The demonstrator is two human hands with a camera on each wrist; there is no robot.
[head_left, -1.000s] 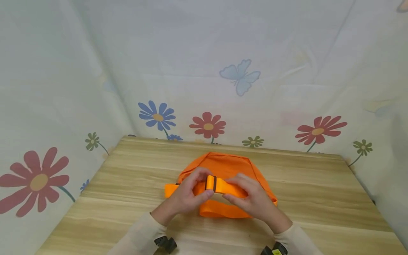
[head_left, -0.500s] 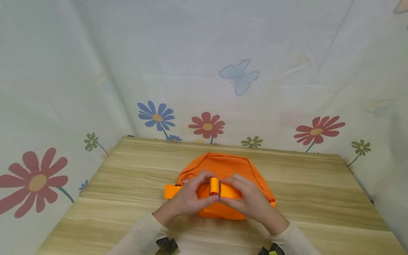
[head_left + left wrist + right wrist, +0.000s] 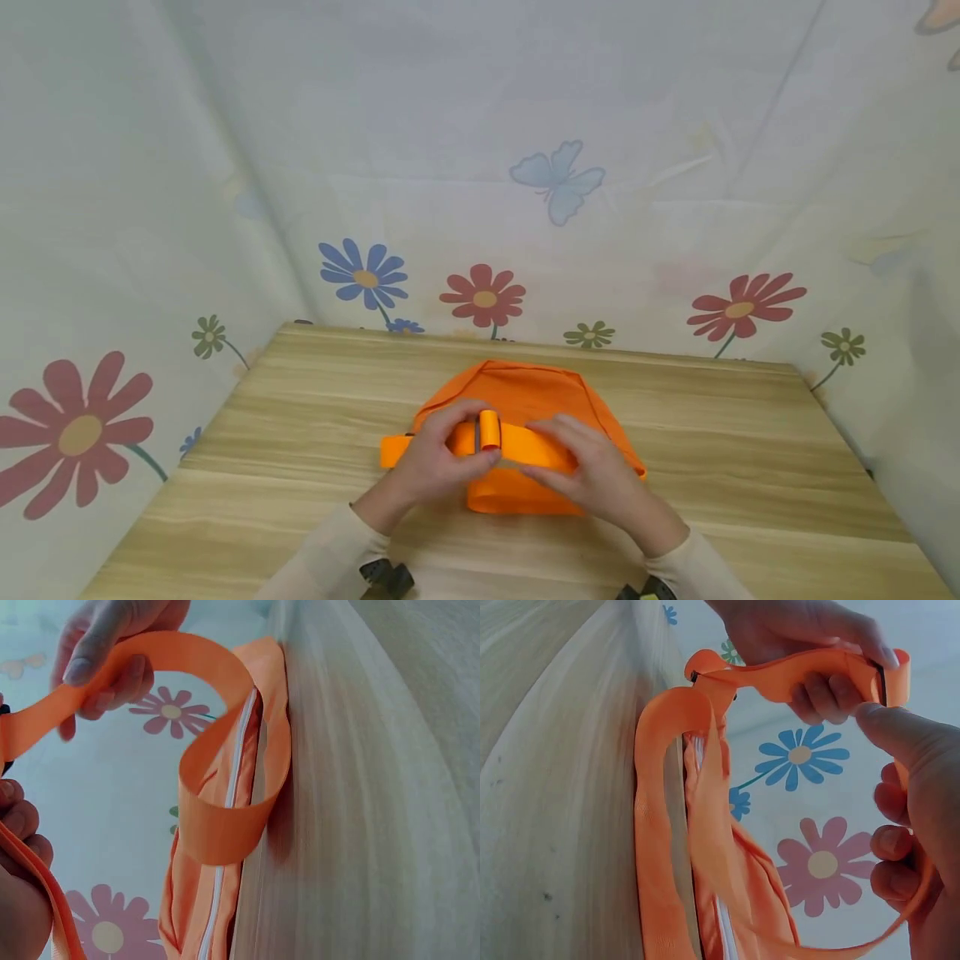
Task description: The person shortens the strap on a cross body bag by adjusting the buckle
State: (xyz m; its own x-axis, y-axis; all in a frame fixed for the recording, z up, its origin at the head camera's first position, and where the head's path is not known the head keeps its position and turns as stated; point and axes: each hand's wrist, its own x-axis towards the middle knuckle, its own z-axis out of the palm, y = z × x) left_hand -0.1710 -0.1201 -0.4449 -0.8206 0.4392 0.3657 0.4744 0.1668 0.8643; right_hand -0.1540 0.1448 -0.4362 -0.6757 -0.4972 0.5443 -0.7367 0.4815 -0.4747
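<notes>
An orange bag (image 3: 528,387) lies on the table, and its webbing strap (image 3: 536,447) is lifted in front of it. My left hand (image 3: 431,462) pinches the strap close to a dark slide buckle (image 3: 477,435), where a short loop of webbing stands up. My right hand (image 3: 600,475) holds the same strap a little to the right, thumb below and fingers above. In the left wrist view the strap (image 3: 225,832) curls down in a wide loop past the bag's white zipper (image 3: 241,750). The right wrist view shows the buckle (image 3: 883,684) between both hands' fingertips.
A wood-grain table (image 3: 315,392) carries the bag. Behind and beside it hangs a pale cloth (image 3: 420,125) printed with flowers and a butterfly. Another orange strap end (image 3: 393,451) sticks out at the bag's left.
My hands come close together at the buckle, then draw apart again. The buckle and its loop shift slightly right, then back left and up. The bag stays in place.
</notes>
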